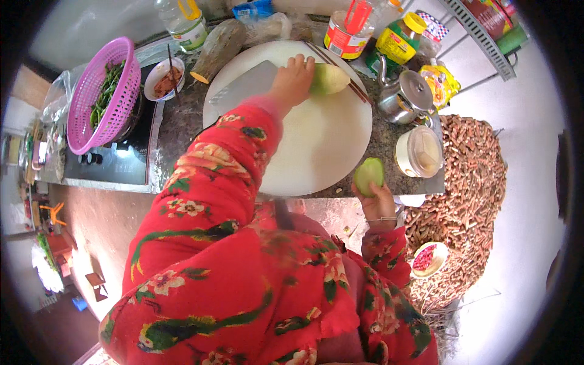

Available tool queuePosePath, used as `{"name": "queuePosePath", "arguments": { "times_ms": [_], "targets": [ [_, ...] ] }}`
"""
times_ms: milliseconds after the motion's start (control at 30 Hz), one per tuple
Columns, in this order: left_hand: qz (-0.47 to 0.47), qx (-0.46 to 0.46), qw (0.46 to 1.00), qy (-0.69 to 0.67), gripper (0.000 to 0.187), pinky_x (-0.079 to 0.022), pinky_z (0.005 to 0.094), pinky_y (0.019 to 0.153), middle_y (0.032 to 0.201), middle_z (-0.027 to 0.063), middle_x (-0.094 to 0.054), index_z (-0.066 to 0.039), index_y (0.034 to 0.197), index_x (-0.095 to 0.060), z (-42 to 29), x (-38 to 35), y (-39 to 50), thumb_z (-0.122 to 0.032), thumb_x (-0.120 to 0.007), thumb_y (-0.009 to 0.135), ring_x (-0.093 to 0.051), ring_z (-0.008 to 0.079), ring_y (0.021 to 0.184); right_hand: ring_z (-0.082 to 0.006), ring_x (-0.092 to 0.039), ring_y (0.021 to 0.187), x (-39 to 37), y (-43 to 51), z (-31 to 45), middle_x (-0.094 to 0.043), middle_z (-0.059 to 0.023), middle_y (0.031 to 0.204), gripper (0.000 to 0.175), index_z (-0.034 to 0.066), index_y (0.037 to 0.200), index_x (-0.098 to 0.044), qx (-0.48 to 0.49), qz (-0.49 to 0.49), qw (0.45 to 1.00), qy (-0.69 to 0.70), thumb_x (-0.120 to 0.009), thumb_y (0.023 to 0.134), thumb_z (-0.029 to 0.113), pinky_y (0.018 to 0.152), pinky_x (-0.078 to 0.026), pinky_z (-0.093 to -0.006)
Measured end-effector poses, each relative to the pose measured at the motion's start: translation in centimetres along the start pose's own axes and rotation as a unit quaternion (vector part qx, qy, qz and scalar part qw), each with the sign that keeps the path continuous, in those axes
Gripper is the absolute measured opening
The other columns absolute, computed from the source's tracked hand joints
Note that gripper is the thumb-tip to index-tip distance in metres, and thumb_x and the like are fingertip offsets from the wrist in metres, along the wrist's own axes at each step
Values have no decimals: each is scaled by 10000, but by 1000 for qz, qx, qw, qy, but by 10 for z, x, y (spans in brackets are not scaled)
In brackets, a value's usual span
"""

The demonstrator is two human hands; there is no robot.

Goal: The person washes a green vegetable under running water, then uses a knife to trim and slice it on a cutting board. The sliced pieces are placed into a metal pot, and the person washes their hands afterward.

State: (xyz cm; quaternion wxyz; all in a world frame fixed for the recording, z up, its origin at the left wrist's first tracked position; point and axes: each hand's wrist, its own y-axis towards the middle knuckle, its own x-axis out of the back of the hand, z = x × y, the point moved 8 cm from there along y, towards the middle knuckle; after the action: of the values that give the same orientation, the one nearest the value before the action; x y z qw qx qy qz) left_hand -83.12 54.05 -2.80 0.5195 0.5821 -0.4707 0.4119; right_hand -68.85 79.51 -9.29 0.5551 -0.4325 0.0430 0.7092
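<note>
My left hand (294, 80) reaches across the round white cutting board (292, 164), its fingers curled over the left end of a pale green vegetable (333, 79), which looks like a radish. To the left of that hand a cleaver blade (244, 84) lies flat on the board. The cleaver's handle cannot be made out behind my sleeve. Just off the board's lower right rim, my right hand (378, 203) holds an oval green cut piece (369, 175) between thumb and fingers. Brown chopsticks (360, 92) lie at the board's right side, behind the vegetable.
A pink basket of green peppers (132, 98) stands on the cooktop at left, beside a bowl (153, 86). A large tuber (221, 43) lies behind the board. A metal kettle (406, 98) and lidded tub (419, 153) stand right, near the counter's edge. Corncobs (474, 182) are piled beyond.
</note>
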Motion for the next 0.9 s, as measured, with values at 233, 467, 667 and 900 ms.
{"name": "queuePosePath", "arguments": {
  "times_ms": [233,467,667,900],
  "targets": [
    [52,-68,996,-38,641,-418,412,786,1063,165,-437,-43,1104,-357,-3,13,-28,-197,-698,583,-458,324,993,-286,-505,997,-11,13,-10,-487,-148,1098,423,11,1167,-373,-11,7,1000,13,-509,767,26,835,-459,-432],
    [87,-24,986,-138,737,-372,423,839,1105,181,-402,-99,1179,-331,-16,17,-75,-215,-712,559,-432,351,1011,-267,-506,1000,-17,17,-14,-510,-124,1086,417,29,1160,-404,-28,48,998,-4,-519,759,40,830,-447,-416],
    [78,-38,971,-222,767,-372,391,868,1092,178,-417,-100,1205,-332,-7,23,-102,-175,-720,547,-424,347,1023,-265,-510,991,-1,14,-8,-516,-124,1081,407,33,1153,-417,-26,4,1000,-1,-525,761,45,827,-446,-416],
    [-74,192,895,-395,726,-374,354,872,1111,195,-439,-26,1179,-362,85,35,-92,-204,-716,571,-443,303,1038,-252,-502,1008,-7,15,1,-506,-114,1098,419,43,1167,-404,-27,38,999,5,-523,766,48,830,-446,-412]
  ]
}}
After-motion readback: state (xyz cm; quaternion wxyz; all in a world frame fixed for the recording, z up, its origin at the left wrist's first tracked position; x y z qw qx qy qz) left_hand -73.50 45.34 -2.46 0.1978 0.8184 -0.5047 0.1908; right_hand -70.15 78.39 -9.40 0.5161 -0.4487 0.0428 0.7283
